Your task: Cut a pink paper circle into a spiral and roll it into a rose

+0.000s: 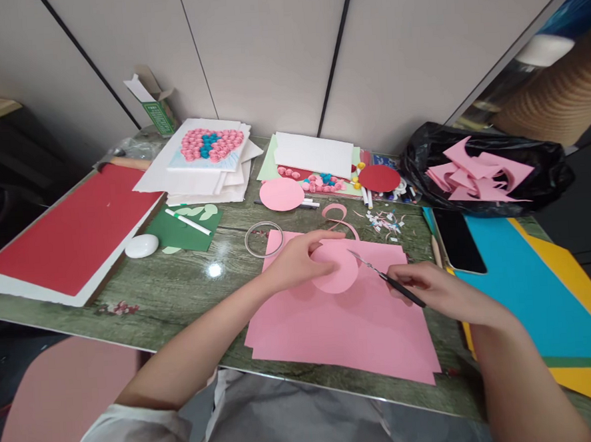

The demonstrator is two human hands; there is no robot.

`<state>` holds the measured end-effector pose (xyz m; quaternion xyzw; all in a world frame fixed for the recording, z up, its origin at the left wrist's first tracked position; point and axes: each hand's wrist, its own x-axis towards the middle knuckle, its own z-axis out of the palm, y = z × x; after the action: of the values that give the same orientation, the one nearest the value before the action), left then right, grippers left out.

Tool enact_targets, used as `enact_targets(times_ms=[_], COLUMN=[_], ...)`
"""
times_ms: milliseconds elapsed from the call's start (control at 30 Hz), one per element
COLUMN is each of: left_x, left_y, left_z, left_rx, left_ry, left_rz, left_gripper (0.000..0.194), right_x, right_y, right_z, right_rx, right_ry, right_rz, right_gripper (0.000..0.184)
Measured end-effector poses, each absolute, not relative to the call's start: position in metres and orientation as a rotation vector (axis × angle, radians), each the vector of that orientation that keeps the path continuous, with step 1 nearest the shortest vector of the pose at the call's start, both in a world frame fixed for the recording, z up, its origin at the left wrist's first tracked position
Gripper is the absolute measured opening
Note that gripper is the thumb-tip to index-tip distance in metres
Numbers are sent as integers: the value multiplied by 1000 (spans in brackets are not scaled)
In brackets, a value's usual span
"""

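Note:
My left hand (300,259) pinches a pink paper disc (339,271) and holds it just above a stack of pink paper sheets (342,325). My right hand (430,289) grips a thin black-handled tool (386,277) whose metal tip touches the disc's right edge. A curled pink paper strip (339,215) lies just beyond the disc.
A wire ring (263,239), another pink disc (281,194), a red disc (379,178) and paper scraps lie further back. A red sheet (75,228) is at left, a phone (457,240) on blue and yellow sheets at right, a black bag of pink offcuts (487,169) behind.

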<state>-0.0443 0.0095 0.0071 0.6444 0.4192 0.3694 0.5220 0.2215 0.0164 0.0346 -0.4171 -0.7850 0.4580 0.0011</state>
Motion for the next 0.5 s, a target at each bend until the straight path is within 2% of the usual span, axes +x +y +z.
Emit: enact_targets(times_ms=[500], left_x=[-44], left_y=[9], left_z=[7], left_rx=[1556], left_ry=[956], left_rz=[876], left_gripper=[46], right_x=[217], right_y=[15], right_z=[35], right_rx=[-1353], right_ry=[-2386], right_rz=[1488], right_gripper=[30])
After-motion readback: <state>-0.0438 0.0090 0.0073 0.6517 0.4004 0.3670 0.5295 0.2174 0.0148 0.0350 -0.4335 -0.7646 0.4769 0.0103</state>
